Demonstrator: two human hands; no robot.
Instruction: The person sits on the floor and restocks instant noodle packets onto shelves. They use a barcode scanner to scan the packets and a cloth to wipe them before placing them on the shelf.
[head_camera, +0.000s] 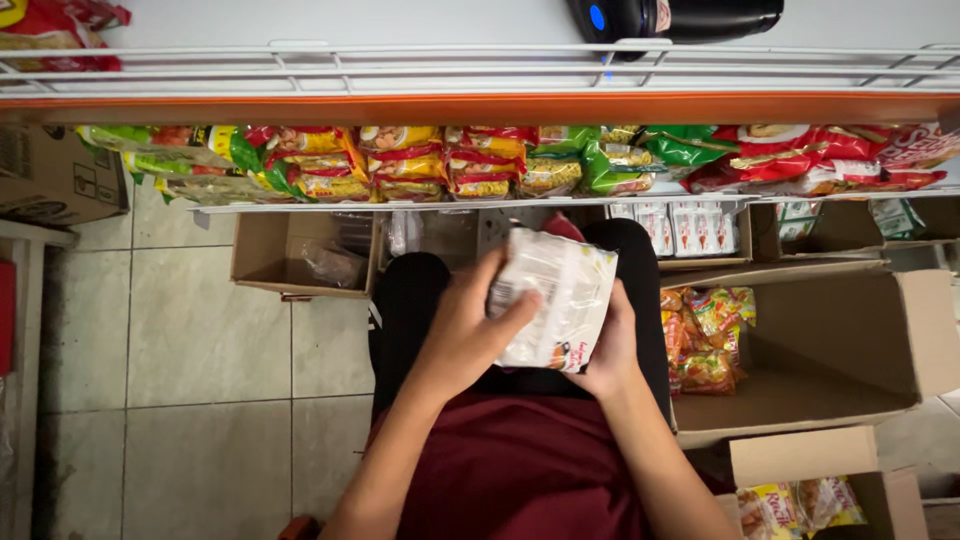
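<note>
You are holding a white noodle packet (553, 298) between both hands, above your lap. Your left hand (470, 325) is closing over its near-left face, fingers curled and the thumb pressing across the front. Your right hand (610, 345) is cupping it from beneath and behind, fingers mostly hidden by the packet. The packet's long axis is running away from you and tilting slightly left, its top end toward the shelf. Both hands are touching it; the left is covering more of what shows. A small red and orange patch is sitting at its lower right corner.

Just right of your right hand, an open cardboard box (830, 340) is lying on its side, with a cluster of orange and yellow packets (705, 340) at its near-left end. Nearer you on the right, a smaller carton (800, 480) is showing yellow packets.

Ahead of the hands, a shelf edge (480, 203) is carrying a row of stacked packets (420, 160): yellow with red bands in the middle, green to either side, red and white further right. Below that edge, right of centre, small white packs (690, 228) are standing in a tray.

Left of the hands, an open brown box (300, 255) is resting on the tiled floor (200, 330). Above everything, a white wire rail (480, 65) is running over an orange strip.
</note>
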